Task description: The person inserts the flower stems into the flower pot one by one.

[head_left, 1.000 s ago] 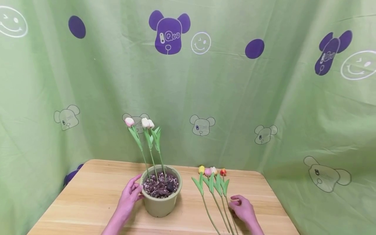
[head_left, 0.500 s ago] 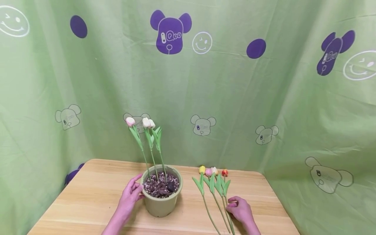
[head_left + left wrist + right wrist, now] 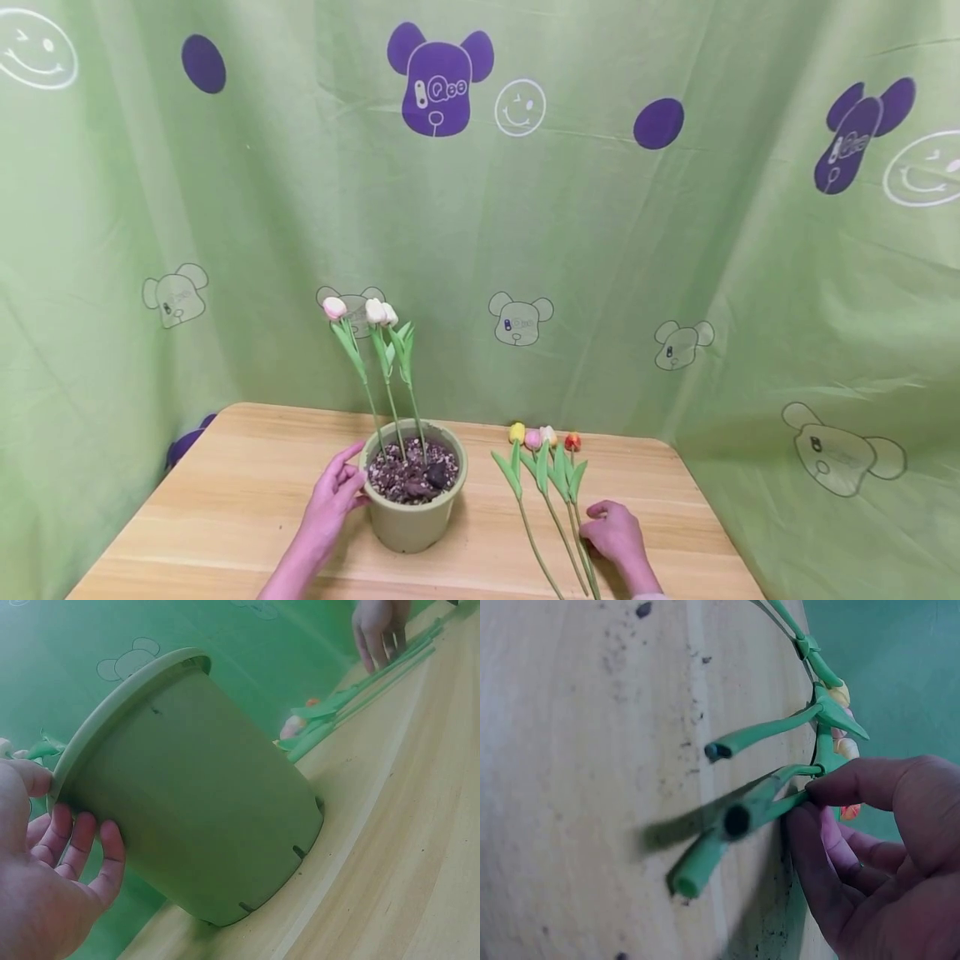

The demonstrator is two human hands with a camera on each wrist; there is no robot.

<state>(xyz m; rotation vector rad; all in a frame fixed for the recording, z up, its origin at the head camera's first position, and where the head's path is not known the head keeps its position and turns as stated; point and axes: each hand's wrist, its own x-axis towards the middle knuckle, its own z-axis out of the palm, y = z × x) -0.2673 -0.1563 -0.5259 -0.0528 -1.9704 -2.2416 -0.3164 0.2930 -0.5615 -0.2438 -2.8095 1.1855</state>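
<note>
Fingers of the right hand [image 3: 617, 533] pinch a tulip stem [image 3: 769, 804] lying near right on the table [image 3: 225, 517]; left hand [image 3: 333, 500], fingers relaxed, rests against the flowerpot [image 3: 414, 512] at centre.

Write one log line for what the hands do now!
left hand: touches flowerpot | right hand: pinches tulip stem | three tulips in pot

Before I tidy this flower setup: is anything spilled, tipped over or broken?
Nothing stands out. The pot stands upright on the table with three flowers planted, gravel inside. Four loose stems lie side by side. The left hand touches the pot; the right hand pinches a stem.
</note>
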